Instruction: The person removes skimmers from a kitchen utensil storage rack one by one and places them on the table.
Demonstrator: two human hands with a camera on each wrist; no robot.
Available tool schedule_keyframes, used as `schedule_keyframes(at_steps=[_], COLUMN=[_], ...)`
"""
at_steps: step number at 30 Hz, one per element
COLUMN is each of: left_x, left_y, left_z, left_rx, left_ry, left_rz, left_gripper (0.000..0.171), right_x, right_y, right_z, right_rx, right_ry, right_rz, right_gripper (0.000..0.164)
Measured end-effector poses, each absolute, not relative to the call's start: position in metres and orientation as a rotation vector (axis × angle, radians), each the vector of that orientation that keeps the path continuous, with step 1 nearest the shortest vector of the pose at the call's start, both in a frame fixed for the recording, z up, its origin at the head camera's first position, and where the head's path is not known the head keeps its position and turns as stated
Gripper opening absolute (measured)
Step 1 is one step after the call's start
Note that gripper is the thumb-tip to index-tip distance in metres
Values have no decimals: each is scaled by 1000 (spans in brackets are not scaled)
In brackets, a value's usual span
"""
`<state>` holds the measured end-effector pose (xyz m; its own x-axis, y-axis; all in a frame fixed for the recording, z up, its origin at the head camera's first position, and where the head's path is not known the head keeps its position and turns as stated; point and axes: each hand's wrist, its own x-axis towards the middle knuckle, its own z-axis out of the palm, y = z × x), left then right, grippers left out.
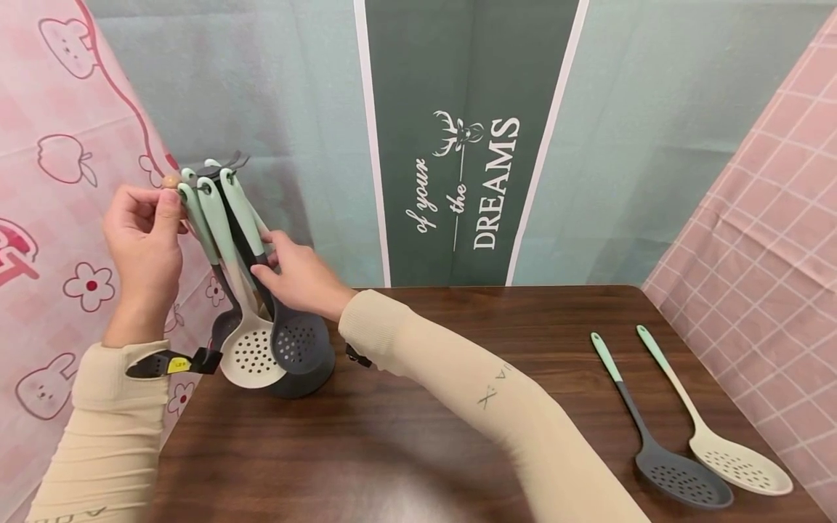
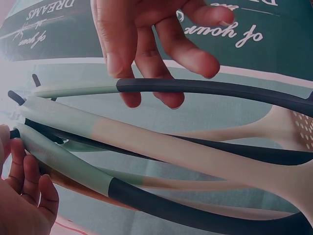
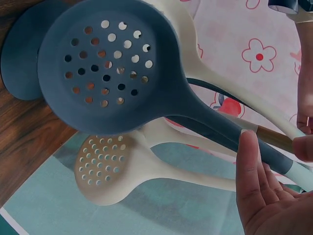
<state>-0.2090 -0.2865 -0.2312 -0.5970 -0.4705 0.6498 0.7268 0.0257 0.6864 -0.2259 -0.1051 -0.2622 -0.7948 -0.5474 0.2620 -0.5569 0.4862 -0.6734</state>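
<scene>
At the scene's far left, the right hand [image 1: 297,276] holds the dark skimmer [image 1: 297,338] on the utensil rack [image 1: 304,383], thumb and fingers about its handle. The left hand's [image 1: 145,236] fingertips pinch a hook [image 2: 15,133].

And there's the left arm [image 1: 118,421], forearm rising steeply, the left hand [image 1: 145,243] held high, thumb and forefinger close together in a pinch, remaining fingers loosely curled! The right arm [image 1: 484,392] stretches across from lower right, a long slant, and the right hand [image 1: 304,276] sits lower than the left, thumb opposing bent, spread fingers [image 2: 186,51]. Both forearms are sleeved, hands bare.
</scene>
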Motion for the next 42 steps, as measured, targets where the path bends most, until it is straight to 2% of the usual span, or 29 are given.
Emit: schedule_keyframes(at_steps=[15,42], left_x=[-208,-206], left_y=[-287,-286], left_z=[-232,-231], left_rx=[-300,-286], left_ry=[-1420,-1450], left_rz=[-1706,-1677], left_gripper=[11,12], right_x=[-230,-233], right_y=[-104,-94], right_z=[-266,-259], right_rx=[1047,1015], right_ry=[-2649,-2711], right_rz=[1100,1046], right_gripper=[17,13])
